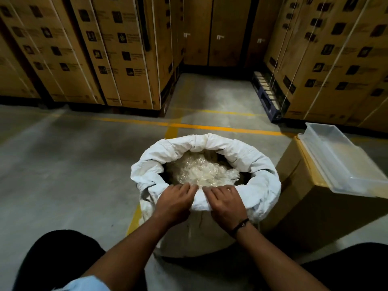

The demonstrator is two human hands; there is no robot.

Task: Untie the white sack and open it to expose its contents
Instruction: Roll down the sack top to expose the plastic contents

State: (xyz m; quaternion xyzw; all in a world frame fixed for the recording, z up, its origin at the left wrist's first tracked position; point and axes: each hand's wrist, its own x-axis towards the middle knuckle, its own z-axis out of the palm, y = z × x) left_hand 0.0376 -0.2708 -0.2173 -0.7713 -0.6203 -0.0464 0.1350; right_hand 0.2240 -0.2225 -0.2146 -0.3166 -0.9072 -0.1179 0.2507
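The white sack (210,234) stands upright on the floor in front of me, its mouth open and its top rolled down into a thick cuff (247,156). Inside lies a clear plastic bag of pale, crinkled contents (199,171). My left hand (174,201) and my right hand (225,201) sit side by side on the near part of the cuff. The fingers of both hands curl over the rolled fabric and grip it. A dark band circles my right wrist.
A cardboard box (310,208) stands right of the sack, with a clear plastic tray (344,162) on top. Tall stacks of strapped cartons (117,55) line the left, back and right. Yellow lines (189,126) cross the concrete floor. My dark-trousered knees flank the sack.
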